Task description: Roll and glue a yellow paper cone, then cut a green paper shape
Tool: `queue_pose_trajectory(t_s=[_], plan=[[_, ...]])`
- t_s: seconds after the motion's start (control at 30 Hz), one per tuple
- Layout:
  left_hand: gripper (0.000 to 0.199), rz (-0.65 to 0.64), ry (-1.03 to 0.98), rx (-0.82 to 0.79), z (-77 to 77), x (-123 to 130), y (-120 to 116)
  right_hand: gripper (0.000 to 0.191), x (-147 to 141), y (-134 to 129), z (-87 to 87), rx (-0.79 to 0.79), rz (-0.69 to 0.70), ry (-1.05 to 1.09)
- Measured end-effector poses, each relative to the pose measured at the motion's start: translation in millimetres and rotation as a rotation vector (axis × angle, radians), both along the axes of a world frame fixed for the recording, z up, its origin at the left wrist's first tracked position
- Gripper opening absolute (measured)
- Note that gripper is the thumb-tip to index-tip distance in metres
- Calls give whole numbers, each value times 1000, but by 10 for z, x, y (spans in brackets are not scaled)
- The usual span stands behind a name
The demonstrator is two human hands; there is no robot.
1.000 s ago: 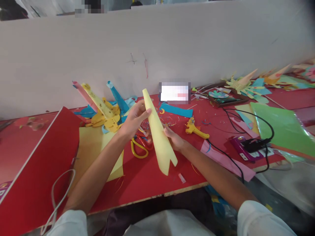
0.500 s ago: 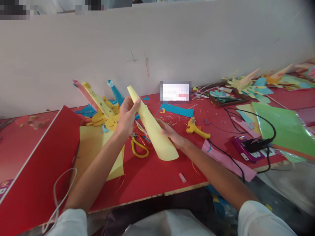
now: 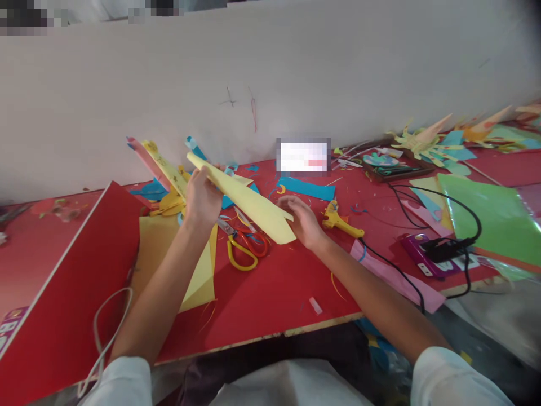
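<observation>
A pale yellow paper cone (image 3: pixel 253 207) is held above the red table, its narrow end pointing up and left. My left hand (image 3: pixel 204 194) is wrapped round it near the narrow end. At the wide lower end, my right hand (image 3: pixel 302 221) has its fingers curved and apart beside the paper edge. Below the cone lie scissors with yellow handles (image 3: pixel 242 254) and scissors with red handles (image 3: pixel 258 243). A yellow glue gun (image 3: pixel 342 224) rests to the right of my right hand. Behind my left hand stand paper pieces with a yellow starred tube (image 3: pixel 167 168).
A red board (image 3: pixel 84 282) stands slanted at the left, near yellow sheets (image 3: pixel 163 254). Pink paper (image 3: pixel 393 276), a purple box (image 3: pixel 418 256) with black cables, and green sheets (image 3: pixel 490 217) lie right. A blue strip (image 3: pixel 306 188) and a tray (image 3: pixel 395 169) are further back.
The cone has tilted flatter, its narrow end moving left and its wide end rising. My right hand has loosened from its side. More of the red-handled scissors shows.
</observation>
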State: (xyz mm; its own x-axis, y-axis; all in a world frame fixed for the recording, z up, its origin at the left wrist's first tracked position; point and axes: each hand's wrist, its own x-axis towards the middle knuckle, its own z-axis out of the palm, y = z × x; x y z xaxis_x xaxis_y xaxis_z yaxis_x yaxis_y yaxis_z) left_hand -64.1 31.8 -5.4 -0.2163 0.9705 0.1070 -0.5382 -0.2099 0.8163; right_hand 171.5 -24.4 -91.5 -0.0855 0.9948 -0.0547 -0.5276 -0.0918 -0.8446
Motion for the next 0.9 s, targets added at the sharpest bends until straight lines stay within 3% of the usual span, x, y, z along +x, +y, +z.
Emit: queue_pose_trajectory(t_s=[0.07, 0.2, 0.37, 0.53, 0.73, 0.9], plan=[[14, 53, -100, -40, -26, -57, 55, 14, 13, 60, -92, 33, -82, -83], [11, 171, -199, -44, -82, -79, 95, 17, -15, 57, -136, 89, -102, -123], [9, 285, -203, 18, -78, -105, 87, 26, -54, 15, -88, 215, -368, -170], [7, 284, -157, 56, -73, -76, 51, 35, -72, 19, -151, 191, -255, -178], [10, 279, -159, 51, -46, 9, -5, 44, -117, -35, -135, 283, -219, -230], [9, 286, -175, 35, -32, 25, -14, 38, -122, -46, -156, 294, -187, -288]])
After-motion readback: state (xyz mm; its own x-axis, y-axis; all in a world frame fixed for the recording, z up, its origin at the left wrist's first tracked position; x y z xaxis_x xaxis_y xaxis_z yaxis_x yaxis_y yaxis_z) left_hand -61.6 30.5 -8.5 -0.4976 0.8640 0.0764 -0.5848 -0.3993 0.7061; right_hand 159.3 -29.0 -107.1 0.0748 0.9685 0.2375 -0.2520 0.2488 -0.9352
